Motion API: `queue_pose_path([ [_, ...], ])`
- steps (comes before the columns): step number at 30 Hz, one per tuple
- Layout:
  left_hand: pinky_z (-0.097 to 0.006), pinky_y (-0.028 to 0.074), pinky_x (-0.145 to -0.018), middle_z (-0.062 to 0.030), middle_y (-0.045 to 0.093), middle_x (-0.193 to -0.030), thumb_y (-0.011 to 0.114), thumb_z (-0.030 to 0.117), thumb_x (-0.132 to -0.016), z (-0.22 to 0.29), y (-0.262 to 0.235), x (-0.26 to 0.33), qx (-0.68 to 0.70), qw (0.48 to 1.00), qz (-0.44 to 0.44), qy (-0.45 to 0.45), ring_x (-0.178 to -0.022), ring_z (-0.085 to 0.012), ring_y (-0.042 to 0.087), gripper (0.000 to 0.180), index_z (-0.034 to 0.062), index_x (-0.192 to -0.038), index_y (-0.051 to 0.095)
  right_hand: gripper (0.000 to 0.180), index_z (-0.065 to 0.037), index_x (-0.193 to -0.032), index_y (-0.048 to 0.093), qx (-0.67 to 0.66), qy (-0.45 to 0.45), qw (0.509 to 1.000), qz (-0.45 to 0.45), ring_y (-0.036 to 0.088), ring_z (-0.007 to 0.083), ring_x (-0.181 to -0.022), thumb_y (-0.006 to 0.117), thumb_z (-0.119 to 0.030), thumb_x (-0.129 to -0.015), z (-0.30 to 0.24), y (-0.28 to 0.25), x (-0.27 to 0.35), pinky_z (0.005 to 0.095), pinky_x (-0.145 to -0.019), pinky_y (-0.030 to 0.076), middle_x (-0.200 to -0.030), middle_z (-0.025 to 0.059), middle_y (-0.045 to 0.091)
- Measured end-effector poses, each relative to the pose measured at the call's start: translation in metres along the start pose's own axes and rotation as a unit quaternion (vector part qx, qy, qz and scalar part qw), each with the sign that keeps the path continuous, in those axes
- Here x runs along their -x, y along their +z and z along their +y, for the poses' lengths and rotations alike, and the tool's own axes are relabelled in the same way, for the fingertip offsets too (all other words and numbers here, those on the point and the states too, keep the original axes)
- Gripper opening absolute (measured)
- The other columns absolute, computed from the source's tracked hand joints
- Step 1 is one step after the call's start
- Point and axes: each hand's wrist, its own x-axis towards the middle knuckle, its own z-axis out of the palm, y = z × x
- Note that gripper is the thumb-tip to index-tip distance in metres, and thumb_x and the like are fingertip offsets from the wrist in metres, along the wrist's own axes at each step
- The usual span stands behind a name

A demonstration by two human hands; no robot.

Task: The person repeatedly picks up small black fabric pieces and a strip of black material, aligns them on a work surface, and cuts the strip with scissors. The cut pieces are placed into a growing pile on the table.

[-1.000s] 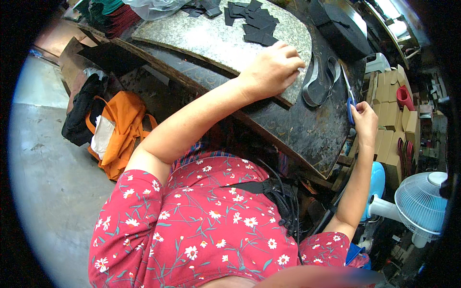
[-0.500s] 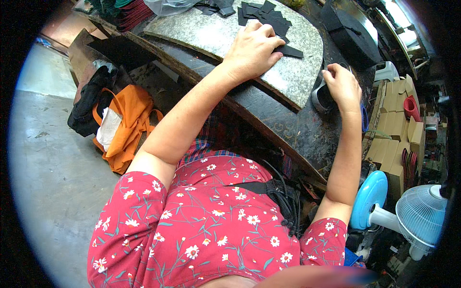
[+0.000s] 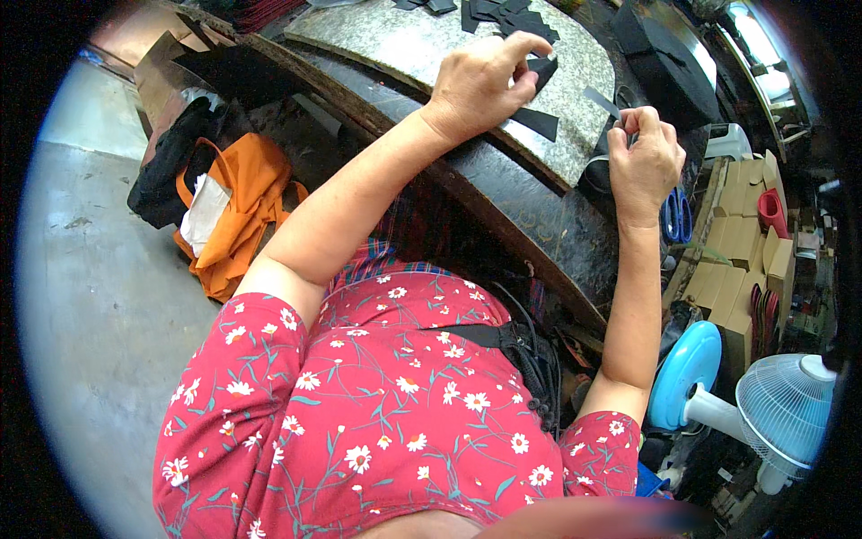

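My left hand (image 3: 480, 88) is raised over a speckled grey stone slab (image 3: 377, 49), with thumb and forefinger curled round a small flat black piece (image 3: 544, 70). Just below those fingers, another black piece (image 3: 536, 124) lies at the slab's front edge. Several more black pieces (image 3: 512, 18) are heaped farther back. At the slab's right end my right hand (image 3: 648, 162) is closed on a thin flat grey strip, perhaps a blade (image 3: 602, 101), which points up and left over the stone. A dark container (image 3: 594, 172) stands beside that hand, partly hidden by it.
The slab rests on a dark worn table (image 3: 557, 229). Blue-handled scissors (image 3: 677, 217) lie right of my wrist, and a large black block (image 3: 666, 67) stands behind. Cardboard boxes (image 3: 736, 242) and a blue fan (image 3: 786, 409) are at right; an orange bag (image 3: 247, 211) is at left.
My left hand has lifted off the black pieces, leaving one at the slab's front edge. My right hand has turned inward from the container, and the grey strip now shows in it.
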Motion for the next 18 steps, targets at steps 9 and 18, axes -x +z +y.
queue_pose_path([
  [9, -0.04, 0.055, -0.067, -0.0053, 0.068, -0.077, 0.07, 0.02, -0.084, 0.024, -0.014, 0.019, -0.089, 0.993, -0.081, 0.015, -0.073, -0.0264, 0.067, 0.022, 0.0183, -0.106, 0.071, 0.017, -0.005, -0.104, 0.055, -0.533, 0.174, 0.804, -0.197, 0.056, 0.008, -0.067, 0.067, -0.001, -0.092, -0.003, 0.008, 0.001, 0.0202, -0.058, 0.045, -0.086, 0.0, 0.056],
  [18, -0.04, 0.053, -0.08, -0.0059, 0.064, -0.096, 0.076, 0.023, -0.081, 0.014, -0.028, 0.026, -0.086, 0.98, -0.145, 0.108, -0.095, -0.0275, 0.063, 0.027, 0.0147, -0.105, 0.068, 0.025, -0.008, -0.095, 0.067, -0.388, 0.197, 0.848, -0.303, 0.047, 0.007, -0.077, 0.06, -0.031, -0.097, 0.006, 0.002, -0.001, 0.0247, -0.071, 0.038, -0.085, -0.0057, 0.057],
])
